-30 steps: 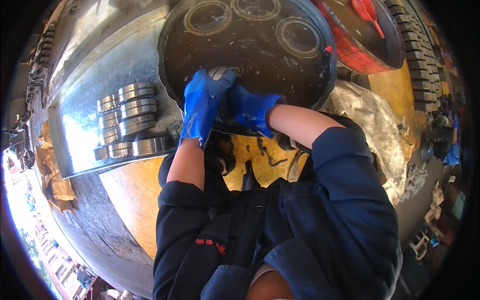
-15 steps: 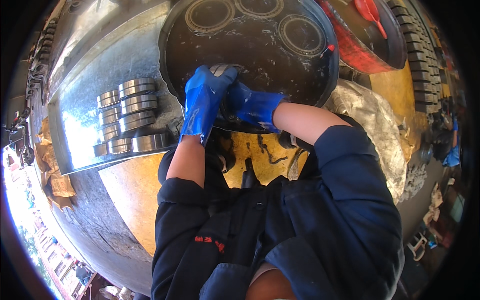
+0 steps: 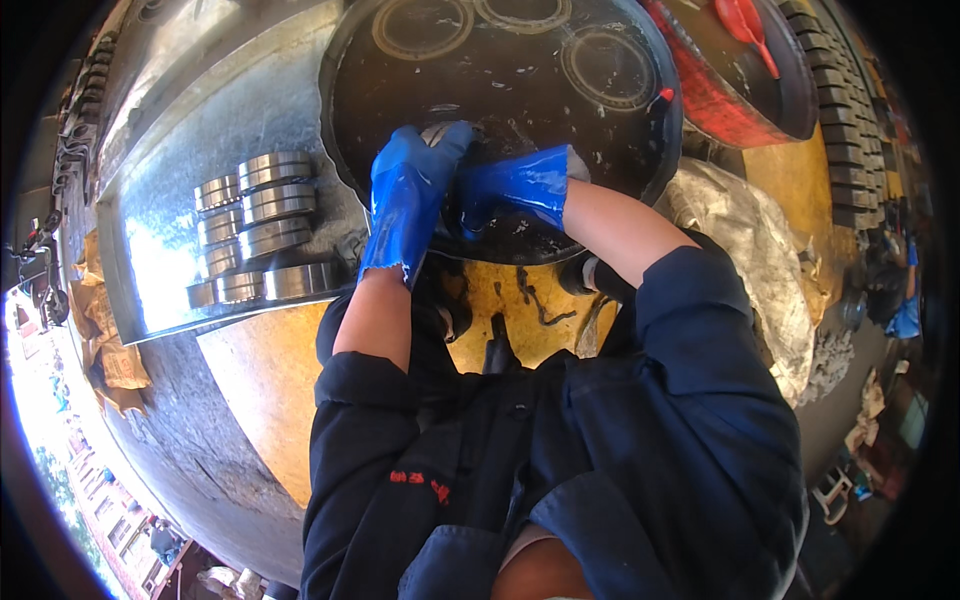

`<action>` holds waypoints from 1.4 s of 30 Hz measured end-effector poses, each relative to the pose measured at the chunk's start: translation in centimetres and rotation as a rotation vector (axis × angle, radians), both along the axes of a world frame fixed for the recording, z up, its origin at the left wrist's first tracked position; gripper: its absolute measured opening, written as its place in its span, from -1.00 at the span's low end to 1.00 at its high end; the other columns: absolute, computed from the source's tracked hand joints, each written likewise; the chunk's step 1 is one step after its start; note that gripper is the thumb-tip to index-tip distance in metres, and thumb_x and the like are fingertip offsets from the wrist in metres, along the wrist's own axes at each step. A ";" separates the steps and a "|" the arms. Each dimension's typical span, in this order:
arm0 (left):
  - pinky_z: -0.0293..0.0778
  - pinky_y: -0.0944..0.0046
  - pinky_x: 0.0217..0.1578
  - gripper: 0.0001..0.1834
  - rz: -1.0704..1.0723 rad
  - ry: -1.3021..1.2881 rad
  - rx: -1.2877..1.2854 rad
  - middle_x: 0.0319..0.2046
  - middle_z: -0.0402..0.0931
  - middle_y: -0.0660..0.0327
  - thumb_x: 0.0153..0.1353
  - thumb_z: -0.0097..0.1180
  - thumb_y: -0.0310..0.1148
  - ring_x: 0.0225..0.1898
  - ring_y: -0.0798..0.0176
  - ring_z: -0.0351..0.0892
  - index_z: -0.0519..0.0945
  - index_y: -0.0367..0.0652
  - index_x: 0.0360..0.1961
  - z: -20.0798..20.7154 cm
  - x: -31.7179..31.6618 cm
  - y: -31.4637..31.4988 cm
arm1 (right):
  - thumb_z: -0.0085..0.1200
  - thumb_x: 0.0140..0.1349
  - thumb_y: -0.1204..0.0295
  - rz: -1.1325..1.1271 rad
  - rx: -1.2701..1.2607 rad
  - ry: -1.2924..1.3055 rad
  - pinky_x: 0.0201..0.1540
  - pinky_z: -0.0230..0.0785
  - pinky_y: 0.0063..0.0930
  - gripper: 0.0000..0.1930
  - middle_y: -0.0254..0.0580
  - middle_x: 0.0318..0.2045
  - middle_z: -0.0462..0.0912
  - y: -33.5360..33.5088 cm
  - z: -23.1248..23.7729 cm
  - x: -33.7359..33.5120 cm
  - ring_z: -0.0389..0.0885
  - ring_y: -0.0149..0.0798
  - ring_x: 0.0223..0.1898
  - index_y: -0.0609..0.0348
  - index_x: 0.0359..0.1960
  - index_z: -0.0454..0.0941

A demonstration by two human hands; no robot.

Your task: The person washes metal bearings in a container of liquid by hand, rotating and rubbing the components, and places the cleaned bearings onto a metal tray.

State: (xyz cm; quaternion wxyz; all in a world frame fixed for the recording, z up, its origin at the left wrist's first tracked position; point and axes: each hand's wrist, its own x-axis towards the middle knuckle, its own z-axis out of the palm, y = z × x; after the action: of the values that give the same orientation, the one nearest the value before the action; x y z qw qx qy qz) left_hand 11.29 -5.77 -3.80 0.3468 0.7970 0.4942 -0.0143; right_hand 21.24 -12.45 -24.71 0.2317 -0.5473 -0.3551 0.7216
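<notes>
Gripping a curved silvery metal piece (image 3: 440, 131) inside the near part of the round tub (image 3: 674, 140), the left hand (image 3: 420, 152) is closed over it in a long blue glove. The right hand (image 3: 482, 198), also gloved in blue, sits just beside it, low within the tub's near edge; its fingers are hidden, so I cannot tell whether it grasps the piece too or how wide it is. Dark liquid fills the tub, and three flat rings (image 3: 612, 102) lie toward its far side, well apart from both hands. Left of the tub, a metal tray (image 3: 150, 240) bears stacked shiny metal rings (image 3: 275, 208). Beyond the tub's right rim stands a red basin (image 3: 735, 118) with a red scoop (image 3: 738, 22) in it. A pale, crumpled sheet (image 3: 745, 270) lies to the tub's near right, over yellow flooring (image 3: 275, 420).
</notes>
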 end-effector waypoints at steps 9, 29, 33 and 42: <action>0.52 0.02 0.16 -0.12 -0.005 -0.032 -0.024 0.02 0.69 -0.27 0.15 0.27 0.29 0.10 -0.21 0.70 0.67 -0.43 0.11 0.3 -1.2 0.9 | 0.10 0.48 0.42 -0.668 0.550 0.052 -0.12 0.59 -0.35 -0.81 -0.12 -0.21 0.72 -2.4 13.2 -4.2 0.71 -0.25 -0.19 0.19 0.02 0.63; 0.58 0.07 0.14 -0.12 -0.140 -0.148 -0.261 0.02 0.72 -0.14 0.02 0.52 0.13 0.08 -0.06 0.74 0.61 -0.30 0.23 -1.9 -4.6 -0.6 | 0.22 0.22 0.31 -0.032 0.146 -0.828 0.00 0.58 -0.06 -0.64 0.12 -0.10 0.76 -11.4 16.1 -0.5 0.75 0.18 -0.05 0.07 0.05 0.71; 0.59 0.10 0.14 -0.13 -0.107 -0.036 -0.084 0.01 0.74 -0.07 0.02 0.53 0.10 0.04 0.02 0.76 0.61 -0.28 0.24 -0.7 -3.9 -1.8 | 0.20 0.25 0.32 -0.226 0.153 -0.775 0.03 0.57 -0.06 -0.62 0.19 -0.09 0.75 -10.1 14.0 -0.5 0.75 0.15 -0.04 0.13 0.08 0.70; 0.69 0.18 -0.10 -0.44 0.051 -0.251 -0.485 -0.10 0.74 0.02 0.14 0.46 -0.32 -0.16 0.13 0.77 0.63 -0.33 0.15 -1.1 -1.4 -2.2 | 0.05 0.45 0.26 -0.809 0.090 -0.021 0.03 0.52 -0.20 -0.63 0.04 -0.11 0.76 -11.4 9.0 -0.2 0.69 -0.23 -0.08 0.31 0.07 0.68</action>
State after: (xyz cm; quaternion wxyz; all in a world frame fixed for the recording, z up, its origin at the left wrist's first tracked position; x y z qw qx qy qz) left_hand 9.88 -8.01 -4.91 0.5863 0.6735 0.4493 -0.0249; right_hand 21.08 -23.82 -15.74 0.5167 -0.6396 -0.1448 0.5504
